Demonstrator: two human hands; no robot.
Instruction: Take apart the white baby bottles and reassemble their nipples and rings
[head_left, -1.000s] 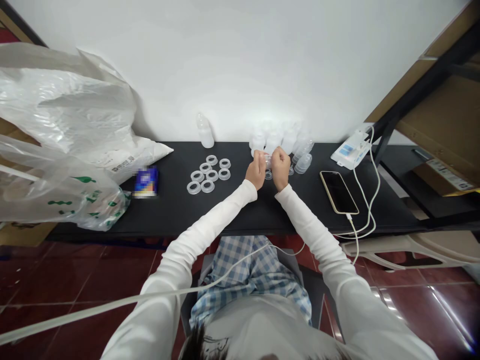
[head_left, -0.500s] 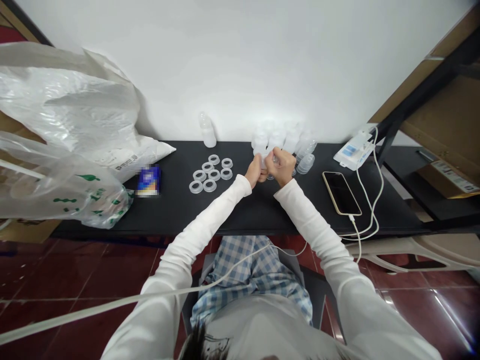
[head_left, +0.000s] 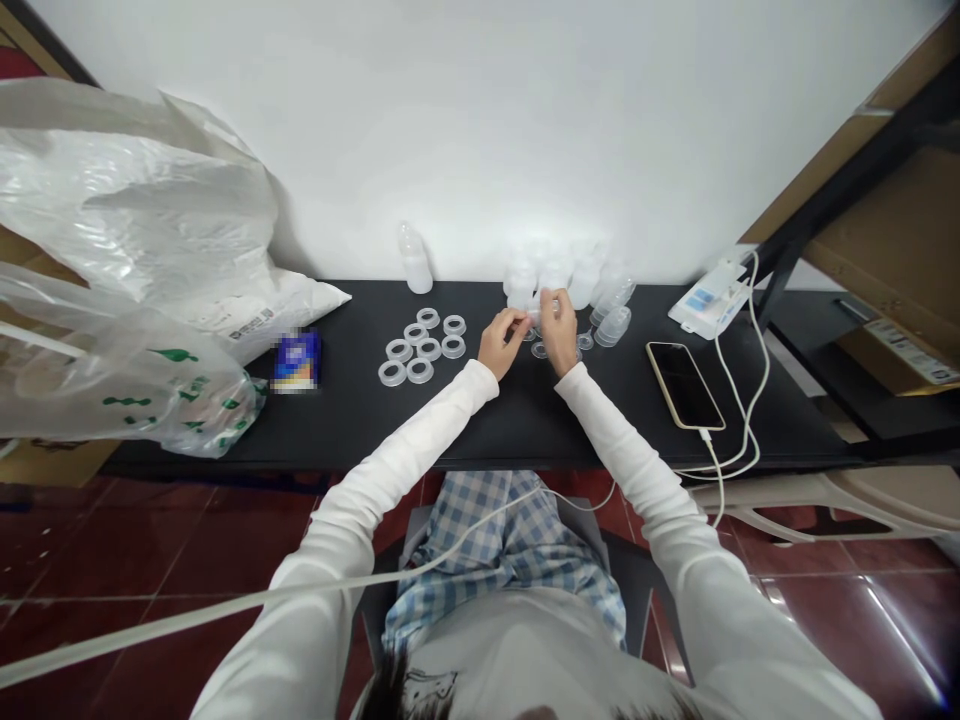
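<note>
My left hand [head_left: 502, 342] and my right hand [head_left: 559, 332] are close together over the black table. The left fingers are curled, with thumb and fingertips together near the right hand. My right hand is closed with its fingers pointing down and away from me. A small whitish, see-through piece seems to be between them, but its shape is too blurred to name. Just behind stand several translucent white bottles [head_left: 583, 286]. Clear domed caps [head_left: 613, 326] lie to the right, and small clear flat discs [head_left: 585, 341] are beside and partly behind my right hand.
Several translucent rings [head_left: 428, 349] lie left of my hands. One capped bottle [head_left: 415, 262] stands by the wall. A blue packet [head_left: 297, 360] and plastic bags [head_left: 150, 220] are at left. On the right are a phone [head_left: 684, 386], a white power strip [head_left: 707, 300] and cables.
My hands have drawn slightly apart. The right hand has turned from a fist to fingers pointing forward, and the left has moved a little left. The small discs show more now.
</note>
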